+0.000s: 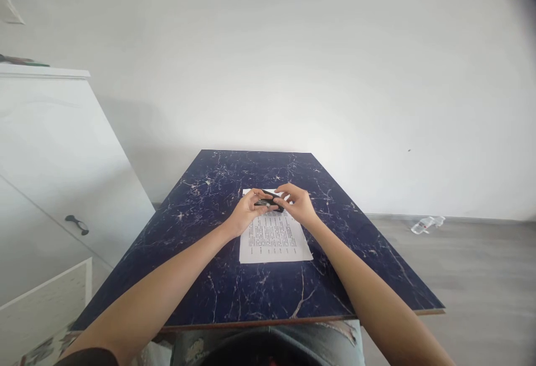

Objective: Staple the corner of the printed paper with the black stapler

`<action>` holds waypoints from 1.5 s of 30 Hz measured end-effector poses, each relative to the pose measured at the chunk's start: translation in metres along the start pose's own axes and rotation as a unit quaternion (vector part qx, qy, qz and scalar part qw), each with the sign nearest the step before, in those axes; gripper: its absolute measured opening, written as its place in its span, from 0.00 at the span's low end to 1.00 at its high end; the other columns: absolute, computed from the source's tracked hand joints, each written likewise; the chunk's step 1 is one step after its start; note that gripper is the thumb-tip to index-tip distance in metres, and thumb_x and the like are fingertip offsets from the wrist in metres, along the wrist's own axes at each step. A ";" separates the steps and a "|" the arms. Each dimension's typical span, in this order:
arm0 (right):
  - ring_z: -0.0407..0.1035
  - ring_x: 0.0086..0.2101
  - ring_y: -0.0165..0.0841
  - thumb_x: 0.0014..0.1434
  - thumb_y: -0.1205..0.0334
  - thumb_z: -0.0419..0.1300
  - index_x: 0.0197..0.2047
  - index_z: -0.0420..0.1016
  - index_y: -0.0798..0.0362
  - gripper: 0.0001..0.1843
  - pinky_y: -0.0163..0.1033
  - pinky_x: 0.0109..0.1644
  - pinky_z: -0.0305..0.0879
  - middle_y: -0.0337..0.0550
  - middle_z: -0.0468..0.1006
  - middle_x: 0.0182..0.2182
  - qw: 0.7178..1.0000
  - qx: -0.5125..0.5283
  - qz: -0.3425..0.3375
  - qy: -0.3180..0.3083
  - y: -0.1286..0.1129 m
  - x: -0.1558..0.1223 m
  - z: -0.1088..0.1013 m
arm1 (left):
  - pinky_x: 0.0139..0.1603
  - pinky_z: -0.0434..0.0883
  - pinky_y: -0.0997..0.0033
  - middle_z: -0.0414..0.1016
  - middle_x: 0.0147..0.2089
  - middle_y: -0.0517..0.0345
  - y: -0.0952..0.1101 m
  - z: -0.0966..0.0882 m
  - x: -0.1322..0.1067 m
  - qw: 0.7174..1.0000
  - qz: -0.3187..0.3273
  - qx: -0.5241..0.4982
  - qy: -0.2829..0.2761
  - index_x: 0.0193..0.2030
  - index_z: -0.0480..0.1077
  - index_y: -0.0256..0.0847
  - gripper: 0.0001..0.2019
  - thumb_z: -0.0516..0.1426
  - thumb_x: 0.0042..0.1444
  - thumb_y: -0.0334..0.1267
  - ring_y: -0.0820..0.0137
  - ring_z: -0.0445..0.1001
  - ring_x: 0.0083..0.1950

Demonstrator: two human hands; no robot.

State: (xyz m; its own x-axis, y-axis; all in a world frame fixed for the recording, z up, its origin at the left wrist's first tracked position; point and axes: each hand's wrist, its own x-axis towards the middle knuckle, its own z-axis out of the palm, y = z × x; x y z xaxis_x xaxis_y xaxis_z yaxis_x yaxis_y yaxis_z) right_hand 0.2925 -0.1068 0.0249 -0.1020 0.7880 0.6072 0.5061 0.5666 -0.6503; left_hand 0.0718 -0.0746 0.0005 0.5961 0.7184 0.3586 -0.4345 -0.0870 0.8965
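Treat the work as under way: you hold the black stapler-like tool [271, 201] in both hands, above the far part of the printed paper sheets [274, 237]. Taking up the tool is done; setting it down is not. The view is too small to tell whether its parts are fitted together, or whether the sheets are joined, so the remaining extent cannot be judged further.

Grip, left hand [247, 212]: thumb and fingers pinch the left part of the tool, beside a silvery piece. Grip, right hand [298, 201]: thumb and curled fingertips appear to pinch its right end.

The sheets lie flat on the table [201, 293], which has a dark blue, white-veined marbled top and a brown near edge. You are positioned at that edge. A pale wall [293, 76] stands beyond the far edge. At left is a white cabinet [54, 148] with a dark handle [77, 225]. At right, a clear plastic item [425, 224] lies on the grey floor [473, 277] near the wall.
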 end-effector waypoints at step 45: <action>0.78 0.28 0.43 0.49 0.54 0.63 0.35 0.85 0.58 0.17 0.44 0.34 0.73 0.53 0.85 0.30 0.893 -0.152 0.296 0.302 0.164 -0.021 -0.093 | 0.72 0.61 0.43 0.67 0.71 0.41 0.026 -0.196 -0.001 0.623 -0.137 0.752 0.163 0.66 0.70 0.38 0.22 0.50 0.70 0.43 0.47 0.65 0.72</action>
State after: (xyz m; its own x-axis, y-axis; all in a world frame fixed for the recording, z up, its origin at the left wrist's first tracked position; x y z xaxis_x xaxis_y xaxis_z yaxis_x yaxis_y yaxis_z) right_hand 0.4575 -0.0529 -0.0517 0.6951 0.6021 0.3928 0.5363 -0.0704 -0.8411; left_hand -0.0725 0.0574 -0.0274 0.2332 0.9296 0.2855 0.9250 -0.3027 0.2297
